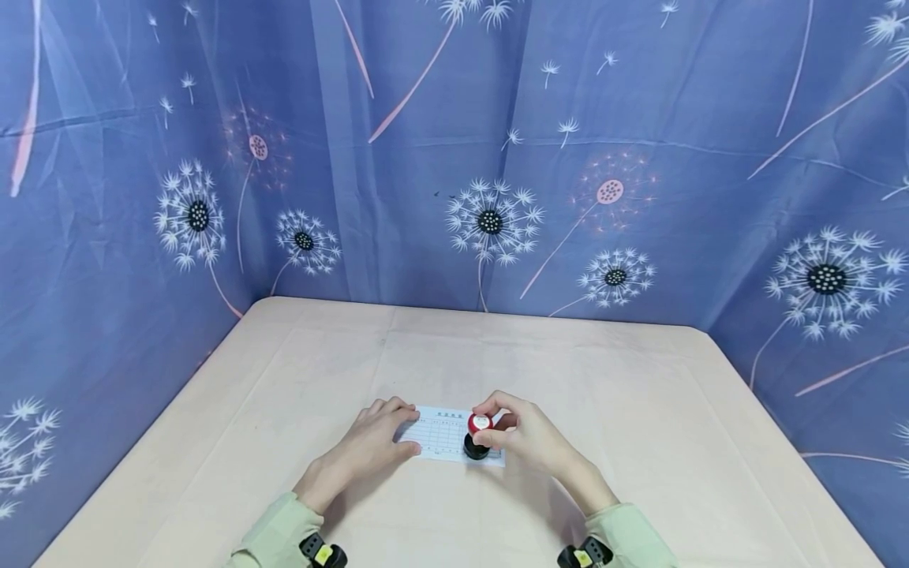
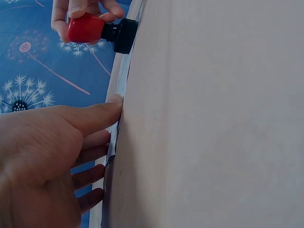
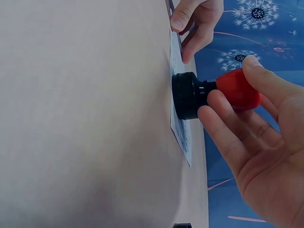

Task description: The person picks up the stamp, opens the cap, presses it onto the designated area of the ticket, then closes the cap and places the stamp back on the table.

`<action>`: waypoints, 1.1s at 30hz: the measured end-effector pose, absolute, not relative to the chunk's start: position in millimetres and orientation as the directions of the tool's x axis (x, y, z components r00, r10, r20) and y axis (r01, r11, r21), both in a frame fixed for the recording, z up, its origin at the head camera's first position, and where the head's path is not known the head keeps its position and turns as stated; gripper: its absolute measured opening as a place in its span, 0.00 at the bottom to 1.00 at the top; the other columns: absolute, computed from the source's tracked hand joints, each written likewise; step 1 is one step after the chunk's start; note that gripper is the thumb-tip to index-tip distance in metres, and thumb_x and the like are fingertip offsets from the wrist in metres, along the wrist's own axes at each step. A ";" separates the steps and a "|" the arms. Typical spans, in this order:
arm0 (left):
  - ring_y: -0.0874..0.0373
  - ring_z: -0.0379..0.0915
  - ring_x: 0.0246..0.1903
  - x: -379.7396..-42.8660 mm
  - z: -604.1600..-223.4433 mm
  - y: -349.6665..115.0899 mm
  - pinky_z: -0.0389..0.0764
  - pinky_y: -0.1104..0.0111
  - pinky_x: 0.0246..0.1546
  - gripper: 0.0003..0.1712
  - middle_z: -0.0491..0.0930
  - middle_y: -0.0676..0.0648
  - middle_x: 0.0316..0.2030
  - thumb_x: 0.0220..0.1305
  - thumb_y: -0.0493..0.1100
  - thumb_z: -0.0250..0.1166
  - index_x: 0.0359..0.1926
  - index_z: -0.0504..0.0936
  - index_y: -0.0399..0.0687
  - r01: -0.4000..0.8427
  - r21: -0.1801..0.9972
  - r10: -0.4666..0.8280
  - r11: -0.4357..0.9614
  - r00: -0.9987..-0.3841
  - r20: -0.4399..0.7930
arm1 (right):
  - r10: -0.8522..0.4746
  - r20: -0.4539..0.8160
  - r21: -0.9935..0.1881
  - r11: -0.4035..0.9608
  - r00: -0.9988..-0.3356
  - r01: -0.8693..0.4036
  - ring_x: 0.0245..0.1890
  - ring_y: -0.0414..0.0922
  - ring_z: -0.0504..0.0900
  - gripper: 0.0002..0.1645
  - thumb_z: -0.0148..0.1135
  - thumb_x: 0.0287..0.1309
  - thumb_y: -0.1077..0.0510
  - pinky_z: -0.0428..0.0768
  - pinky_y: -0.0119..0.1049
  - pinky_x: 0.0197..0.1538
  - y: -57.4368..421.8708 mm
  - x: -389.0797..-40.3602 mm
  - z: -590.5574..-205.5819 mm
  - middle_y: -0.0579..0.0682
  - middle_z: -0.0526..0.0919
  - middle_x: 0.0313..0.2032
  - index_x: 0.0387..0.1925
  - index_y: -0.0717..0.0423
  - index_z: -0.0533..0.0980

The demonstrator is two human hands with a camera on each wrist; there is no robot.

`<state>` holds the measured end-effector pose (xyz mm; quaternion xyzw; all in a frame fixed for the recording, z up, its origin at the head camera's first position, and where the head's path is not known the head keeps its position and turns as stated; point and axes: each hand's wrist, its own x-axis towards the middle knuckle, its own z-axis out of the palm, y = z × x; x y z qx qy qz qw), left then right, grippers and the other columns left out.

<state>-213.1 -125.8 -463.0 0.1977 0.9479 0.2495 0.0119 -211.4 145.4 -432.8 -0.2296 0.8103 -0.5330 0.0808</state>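
A stamp with a red knob and black base (image 1: 478, 439) stands on the right part of a white printed form (image 1: 442, 436). My right hand (image 1: 529, 434) grips the red knob between thumb and fingers. In the right wrist view, the stamp's black base (image 3: 185, 95) sits upright against the paper (image 3: 184, 142). At the form's left end, my left hand (image 1: 372, 446) presses it down, the thumb at the near edge and the fingers toward the far edge. The left wrist view shows its thumb (image 2: 97, 114) nearly straight along the paper. The stamp's underside is hidden.
A pale cloth covers the table (image 1: 568, 379). Blue curtains (image 1: 419, 205) with dandelion prints hang behind it and on both sides. Each wrist carries a small black device, such as the left one (image 1: 323, 552), over a light green sleeve (image 1: 277, 530).
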 end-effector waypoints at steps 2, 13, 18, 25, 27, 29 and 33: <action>0.48 0.68 0.57 -212.7 -462.6 -125.9 0.67 0.52 0.59 0.31 0.76 0.44 0.58 0.58 0.48 0.71 0.60 0.78 0.38 0.371 0.478 0.382 0.796 -0.921 0.078 | -0.461 0.114 -0.901 0.325 -0.880 -0.288 0.29 0.39 0.84 0.15 0.73 0.54 0.59 0.84 0.30 0.35 145.3 -211.5 -432.8 0.56 0.83 0.41 0.43 0.57 0.79; 0.48 0.68 0.57 -213.1 -462.2 -126.2 0.67 0.53 0.58 0.31 0.76 0.44 0.58 0.58 0.48 0.71 0.60 0.78 0.38 0.376 0.469 0.384 0.799 -0.920 0.083 | -0.461 0.100 -0.906 0.324 -0.882 -0.272 0.30 0.40 0.84 0.15 0.73 0.54 0.60 0.84 0.31 0.34 144.7 -212.3 -432.5 0.57 0.82 0.43 0.42 0.57 0.78; 0.48 0.68 0.58 -212.8 -460.6 -126.5 0.67 0.53 0.59 0.31 0.76 0.44 0.58 0.58 0.48 0.71 0.60 0.78 0.38 0.374 0.472 0.384 0.798 -0.920 0.081 | -0.456 0.097 -0.909 0.321 -0.885 -0.265 0.30 0.40 0.84 0.15 0.73 0.54 0.60 0.84 0.31 0.34 144.3 -213.0 -432.9 0.57 0.82 0.43 0.42 0.57 0.78; 0.47 0.68 0.58 -212.2 -460.9 -127.9 0.67 0.53 0.60 0.30 0.76 0.44 0.59 0.59 0.48 0.70 0.60 0.78 0.39 0.375 0.470 0.386 0.799 -0.919 0.076 | -0.462 0.083 -0.910 0.327 -0.883 -0.256 0.30 0.41 0.83 0.16 0.73 0.53 0.60 0.83 0.30 0.34 143.8 -214.7 -435.0 0.57 0.82 0.42 0.43 0.57 0.78; 0.47 0.68 0.58 -212.0 -461.6 -128.2 0.67 0.53 0.61 0.30 0.76 0.44 0.59 0.59 0.48 0.70 0.60 0.78 0.39 0.378 0.470 0.389 0.798 -0.918 0.078 | -0.462 0.079 -0.907 0.333 -0.883 -0.256 0.30 0.41 0.83 0.16 0.73 0.53 0.60 0.83 0.30 0.34 144.0 -215.0 -435.5 0.57 0.82 0.42 0.42 0.57 0.78; 0.48 0.68 0.59 -212.0 -461.8 -128.0 0.66 0.53 0.61 0.30 0.76 0.44 0.59 0.60 0.48 0.70 0.60 0.78 0.39 0.375 0.477 0.389 0.795 -0.918 0.075 | -0.463 0.075 -0.907 0.337 -0.883 -0.254 0.30 0.42 0.83 0.15 0.73 0.54 0.60 0.83 0.30 0.34 144.4 -214.9 -435.4 0.58 0.82 0.42 0.42 0.57 0.78; 0.48 0.67 0.59 -212.5 -461.9 -126.9 0.65 0.53 0.62 0.31 0.75 0.44 0.60 0.60 0.49 0.69 0.61 0.77 0.39 0.372 0.489 0.390 0.789 -0.918 0.070 | -0.466 0.062 -0.907 0.343 -0.883 -0.245 0.28 0.44 0.84 0.15 0.72 0.55 0.60 0.84 0.33 0.32 145.8 -214.1 -434.5 0.58 0.81 0.45 0.43 0.57 0.78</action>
